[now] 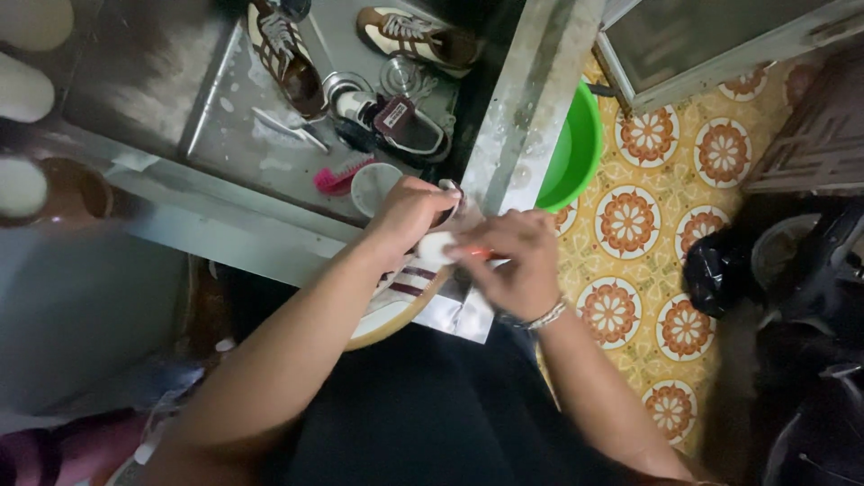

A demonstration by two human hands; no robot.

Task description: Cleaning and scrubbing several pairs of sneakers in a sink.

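Centrally: white sneaker with dark red stripes [409, 281], held over the near edge of the steel wash basin [225, 193], tan sole down, toe toward the hands. Left hand [407, 213] wrapped shut over the toe, steadying. Right hand [513, 261] pinched closed on a small orange-handled tool [477, 253], tip at the toe; tool kind too blurred to tell. Beaded bracelet [540, 317] on the right wrist. Judged light, soft in the upper, stiff at the sole, likely slippery if wet; best gripped around the toe cap or the sole edge. Far, inside the basin: brown sneaker [283, 58], tan sneaker [414, 36], dark sneaker [396, 121], pink brush [340, 177], small white cup [371, 186]. Right: green plastic bowl [576, 148] on patterned floor tiles [630, 220].
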